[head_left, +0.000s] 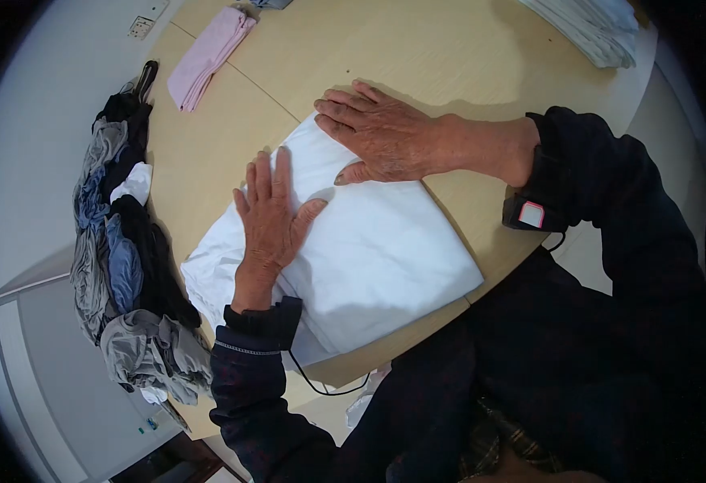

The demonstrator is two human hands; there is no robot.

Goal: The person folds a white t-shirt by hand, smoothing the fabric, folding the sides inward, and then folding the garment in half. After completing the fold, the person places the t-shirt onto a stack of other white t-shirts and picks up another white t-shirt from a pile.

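Observation:
A white cloth garment (377, 249), folded into layers, lies on the wooden table near its front edge; its exact kind cannot be made out. My left hand (272, 213) rests flat on the garment's left part, fingers spread and pointing away from me. Across the far corner of the cloth lies my right hand (389, 137), palm down with the fingers stretched to the left. Its fingertips reach past the garment's edge over the bare tabletop, and its thumb touches the white fabric. Neither hand grips anything.
A heap of dark, grey and blue clothes (119, 241) runs along the table's left edge. Beyond my hands lies a folded pink cloth (210, 56). Folded pale cloths (594, 32) are stacked at the far right of the table (449, 48). A thin black cable (329, 392) hangs near my left sleeve.

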